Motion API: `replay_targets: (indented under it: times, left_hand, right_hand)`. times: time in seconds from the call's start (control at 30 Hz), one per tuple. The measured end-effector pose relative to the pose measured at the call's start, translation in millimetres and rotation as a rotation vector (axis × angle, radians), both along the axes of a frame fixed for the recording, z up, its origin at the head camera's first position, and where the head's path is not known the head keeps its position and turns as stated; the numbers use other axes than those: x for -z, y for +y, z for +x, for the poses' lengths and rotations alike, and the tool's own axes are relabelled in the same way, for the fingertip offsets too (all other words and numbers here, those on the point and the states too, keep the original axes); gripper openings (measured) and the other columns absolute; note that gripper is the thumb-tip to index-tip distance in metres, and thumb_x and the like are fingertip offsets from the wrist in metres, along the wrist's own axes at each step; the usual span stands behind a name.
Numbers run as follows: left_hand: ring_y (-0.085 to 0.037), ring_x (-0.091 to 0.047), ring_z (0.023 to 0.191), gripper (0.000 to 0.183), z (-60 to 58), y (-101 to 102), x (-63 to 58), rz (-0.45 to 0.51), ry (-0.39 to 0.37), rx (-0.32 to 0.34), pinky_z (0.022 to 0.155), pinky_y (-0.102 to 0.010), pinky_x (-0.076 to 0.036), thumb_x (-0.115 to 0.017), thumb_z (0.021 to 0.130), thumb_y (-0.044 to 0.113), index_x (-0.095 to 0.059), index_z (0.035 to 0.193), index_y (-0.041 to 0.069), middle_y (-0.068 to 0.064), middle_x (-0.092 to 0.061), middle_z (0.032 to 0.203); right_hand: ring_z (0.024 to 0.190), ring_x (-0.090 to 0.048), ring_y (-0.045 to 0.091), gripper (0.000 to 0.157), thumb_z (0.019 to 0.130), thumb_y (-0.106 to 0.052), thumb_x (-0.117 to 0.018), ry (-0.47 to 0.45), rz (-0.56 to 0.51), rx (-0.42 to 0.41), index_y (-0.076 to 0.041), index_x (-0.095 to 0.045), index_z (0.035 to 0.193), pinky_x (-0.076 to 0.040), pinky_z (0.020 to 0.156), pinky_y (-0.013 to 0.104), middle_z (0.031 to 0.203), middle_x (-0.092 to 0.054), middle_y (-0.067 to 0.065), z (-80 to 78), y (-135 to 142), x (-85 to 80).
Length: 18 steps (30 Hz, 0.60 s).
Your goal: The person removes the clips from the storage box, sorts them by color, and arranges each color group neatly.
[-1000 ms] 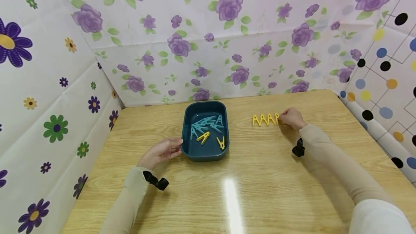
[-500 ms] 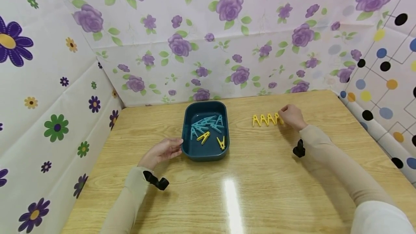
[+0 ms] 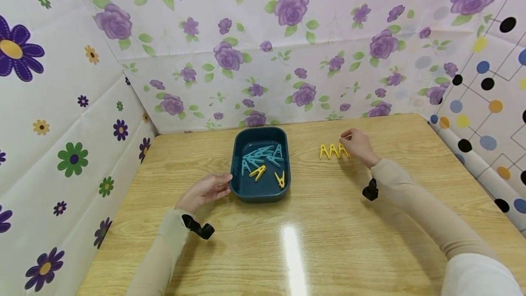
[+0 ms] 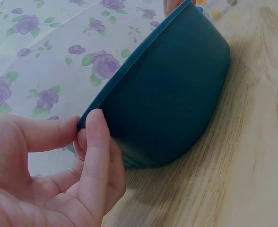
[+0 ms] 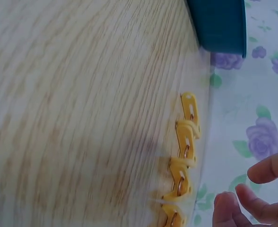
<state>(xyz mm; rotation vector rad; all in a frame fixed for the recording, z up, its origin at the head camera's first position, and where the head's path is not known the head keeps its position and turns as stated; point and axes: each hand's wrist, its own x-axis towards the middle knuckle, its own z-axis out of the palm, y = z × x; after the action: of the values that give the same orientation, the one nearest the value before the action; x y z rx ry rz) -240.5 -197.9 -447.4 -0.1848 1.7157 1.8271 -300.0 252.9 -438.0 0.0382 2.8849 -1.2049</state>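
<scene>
My left hand (image 3: 205,190) pinches the near left rim of a dark teal plastic basin (image 3: 259,198), thumb inside and fingers against the outer wall. Inside lie several light blue clothespins (image 3: 273,161) and two yellow ones, a left yellow clothespin (image 3: 257,172) and a right yellow clothespin (image 3: 280,180). To the basin's right, several yellow clothespins (image 5: 186,144) stand in a row on the table. Over the row's right end is my right hand (image 3: 359,145); it hides part of the row in the head view. Its fingers (image 5: 269,168) are parted in the right wrist view, with nothing between them.
The wooden table (image 3: 230,250) meets a flowered cloth (image 3: 197,72) behind the basin. Patterned cloths hang at both sides, daisies on the left cloth (image 3: 61,127) and dots on the right cloth (image 3: 485,104). A black wrist mount (image 3: 199,227) sits on my left forearm.
My right hand has left the rightmost yellow clothespin, which it touched before, and has shifted left and slightly back over the row. My left hand has stayed on the basin's rim.
</scene>
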Motion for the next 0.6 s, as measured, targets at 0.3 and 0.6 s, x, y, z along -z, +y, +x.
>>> replay_targets:
  times: [0.3,0.6]
  left_hand:
    - [-0.005,-0.057,0.071,0.037,0.0,-0.7,0.4,0.02,-0.009,0.009,0.069,-0.016,-0.052,-0.051,0.094,0.013,-0.041,0.124,-0.005,0.003,-0.057,0.08]
    - [-0.003,-0.056,0.068,0.047,-1.6,-0.8,1.6,0.017,-0.009,0.021,0.067,-0.014,-0.051,-0.05,0.094,0.014,-0.033,0.132,-0.008,0.004,-0.054,0.079]
  right_hand:
    - [0.101,-0.053,0.031,0.033,0.094,-0.019,-0.042,-0.018,-0.029,-0.049,0.001,-0.049,0.119,-0.047,0.077,0.037,0.115,-0.053,0.021,-1.4,-16.4,1.3]
    - [0.089,-0.054,0.026,0.036,0.091,-0.02,-0.042,0.003,-0.06,-0.096,0.001,-0.049,0.118,-0.046,0.067,0.031,0.107,-0.054,0.018,2.1,-35.6,-6.7]
